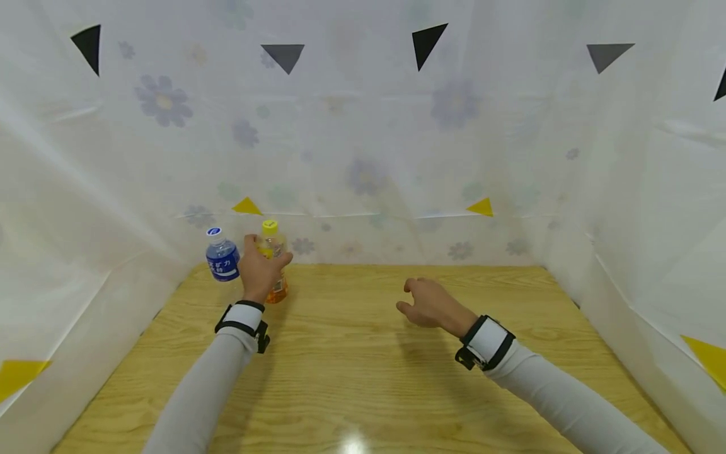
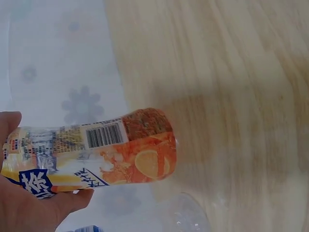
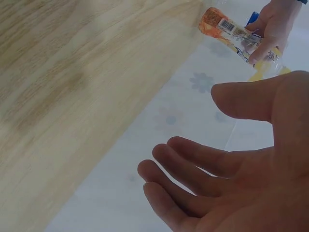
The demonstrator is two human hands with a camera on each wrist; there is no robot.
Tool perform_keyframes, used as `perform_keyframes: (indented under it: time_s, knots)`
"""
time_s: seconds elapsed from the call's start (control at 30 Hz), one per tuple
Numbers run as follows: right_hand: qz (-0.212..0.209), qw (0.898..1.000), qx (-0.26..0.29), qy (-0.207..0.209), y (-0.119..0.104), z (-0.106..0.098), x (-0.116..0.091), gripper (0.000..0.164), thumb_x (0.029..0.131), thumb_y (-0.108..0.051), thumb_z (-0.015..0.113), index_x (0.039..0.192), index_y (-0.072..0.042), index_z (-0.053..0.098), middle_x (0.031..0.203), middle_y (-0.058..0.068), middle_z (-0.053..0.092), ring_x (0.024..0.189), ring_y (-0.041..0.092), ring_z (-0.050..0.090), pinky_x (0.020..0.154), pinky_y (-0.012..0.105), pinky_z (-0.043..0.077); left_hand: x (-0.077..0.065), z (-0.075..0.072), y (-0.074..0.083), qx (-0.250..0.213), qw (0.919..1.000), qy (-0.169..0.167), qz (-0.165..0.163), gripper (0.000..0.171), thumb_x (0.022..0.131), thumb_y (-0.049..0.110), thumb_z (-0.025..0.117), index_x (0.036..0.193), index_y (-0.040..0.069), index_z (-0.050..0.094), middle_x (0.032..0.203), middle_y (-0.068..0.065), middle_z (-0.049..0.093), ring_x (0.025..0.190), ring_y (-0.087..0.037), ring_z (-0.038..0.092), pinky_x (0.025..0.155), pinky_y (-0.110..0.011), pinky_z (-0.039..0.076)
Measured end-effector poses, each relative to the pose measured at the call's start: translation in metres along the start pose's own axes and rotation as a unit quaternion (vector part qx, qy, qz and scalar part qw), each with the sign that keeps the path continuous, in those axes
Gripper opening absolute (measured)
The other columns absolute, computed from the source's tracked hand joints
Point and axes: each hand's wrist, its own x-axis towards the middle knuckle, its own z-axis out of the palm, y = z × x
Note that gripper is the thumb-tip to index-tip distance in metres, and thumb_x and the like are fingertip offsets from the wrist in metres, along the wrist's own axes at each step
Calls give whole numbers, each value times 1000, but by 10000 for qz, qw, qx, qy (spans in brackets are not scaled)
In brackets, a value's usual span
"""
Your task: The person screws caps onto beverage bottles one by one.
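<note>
My left hand (image 1: 262,272) grips an orange drink bottle (image 1: 278,291) with a yellow cap, near the table's back left. In the left wrist view the thumb and fingers lie on opposite sides of the bottle (image 2: 140,152), whose label shows a barcode and orange slices. Whether its base touches the table I cannot tell. Just left of this hand stands a clear water bottle (image 1: 223,260) with a blue label and white cap, partly hidden by the hand. My right hand (image 1: 433,306) hovers over the right half of the table, fingers loosely bent, holding nothing.
Beneath both hands is a wood-grain table (image 1: 340,378). White flowered sheeting (image 1: 363,139) rises behind it and along both sides, marked with black, grey and yellow triangles. Each wrist wears a strapped band with a small camera.
</note>
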Motion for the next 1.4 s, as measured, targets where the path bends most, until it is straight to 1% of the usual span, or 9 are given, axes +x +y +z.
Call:
perform_keyframes:
  time_s: [0.17, 0.3, 0.53, 0.8, 1.07, 1.17, 1.27, 1.33, 1.4]
  knots:
    - [-3, 10000, 20, -67, -2, -1, 0, 44, 103, -27, 59, 134, 4, 56, 128, 24, 63, 104, 38, 65, 93, 53, 51, 1, -1, -9, 99, 9998, 160, 38, 82, 84, 32, 81, 148, 8, 35, 122, -29, 62, 103, -41, 63, 86, -53, 53]
    - [-7, 9999, 30, -100, -2, 0, 1, 44, 103, -26, 58, 134, 4, 56, 128, 24, 62, 108, 39, 64, 95, 54, 50, 1, -3, -14, 10, 9997, 242, -47, 83, 84, 32, 83, 147, 7, 36, 123, -28, 60, 106, -41, 61, 88, -53, 51]
    - [46, 9998, 52, -189, 2, 3, 1, 44, 103, -26, 58, 133, 6, 56, 127, 26, 63, 107, 39, 64, 95, 54, 50, -2, -5, -14, -29, 9997, 75, -215, 88, 84, 35, 83, 151, 8, 33, 134, -24, 55, 118, -40, 57, 98, -54, 49]
    - [101, 9996, 62, -268, 3, 3, 1, 46, 102, -31, 59, 131, 5, 57, 120, 24, 66, 97, 34, 67, 90, 51, 53, -7, -7, -12, -42, 9999, 129, 4, 88, 85, 38, 83, 149, 5, 34, 134, -25, 54, 120, -42, 56, 100, -57, 47]
    - [230, 9988, 71, -433, 3, 3, -1, 50, 102, -38, 60, 130, 4, 58, 109, 20, 69, 92, 31, 67, 84, 48, 54, -6, -2, -15, -57, 9995, 272, 114, 94, 81, 43, 85, 150, 3, 34, 135, -24, 54, 121, -40, 56, 102, -55, 47]
    - [229, 9987, 59, -446, 3, 3, -1, 52, 102, -39, 59, 131, 4, 57, 112, 21, 68, 93, 32, 67, 85, 49, 54, -4, -2, -14, 36, 9991, 357, 205, 95, 82, 48, 83, 152, 6, 33, 126, -23, 60, 111, -39, 61, 93, -53, 51]
    - [204, 9987, 46, -471, 4, 4, -1, 52, 103, -39, 59, 131, 4, 57, 117, 24, 67, 97, 34, 67, 86, 49, 54, -2, -3, -9, 212, 9980, 456, 394, 96, 82, 52, 81, 153, 9, 32, 101, -21, 65, 87, -36, 63, 74, -46, 50]
    - [189, 9986, 70, -484, 4, 5, -2, 51, 103, -38, 58, 131, 5, 57, 118, 25, 67, 97, 35, 67, 87, 49, 54, 0, -5, -3, 251, 9964, 556, 588, 94, 83, 52, 80, 152, 10, 32, 81, -17, 59, 70, -33, 56, 63, -41, 42]
    - [184, 9985, 100, -501, 5, 5, -2, 51, 103, -37, 59, 131, 5, 57, 117, 25, 67, 95, 34, 67, 85, 49, 54, 3, -7, 4, 292, 9944, 656, 779, 93, 84, 51, 80, 152, 10, 33, 69, -12, 49, 61, -30, 47, 58, -39, 35]
